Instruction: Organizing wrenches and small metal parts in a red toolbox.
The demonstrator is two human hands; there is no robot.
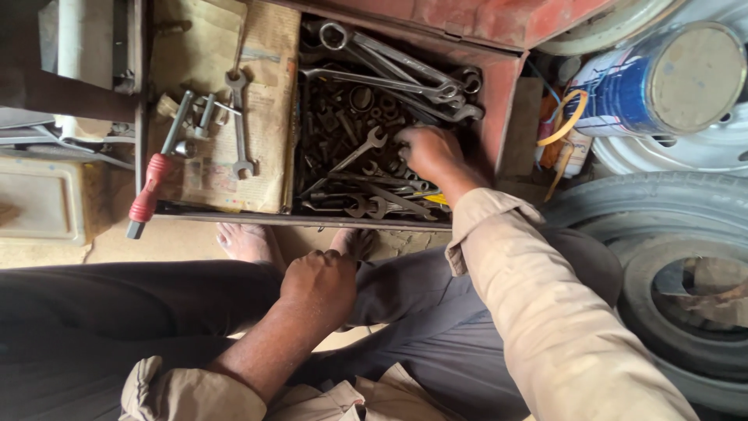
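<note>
Wrenches (389, 78) lie heaped in the red toolbox (499, 93); the right hand (428, 152) digs among them near its right wall, grip curled on small parts, exact piece unclear. Left hand (319, 284) rests fisted on the knee. Better to lift the pieces apart than rake through them.

- The right hand (431, 152) is sunk among grimy steel wrenches (389, 78) in a red metal toolbox (499, 86).
- The left hand (319, 284) is fisted on the knee.
- A red-handled screwdriver (152, 187) is laid on yellowed newspaper (269, 93).
</note>
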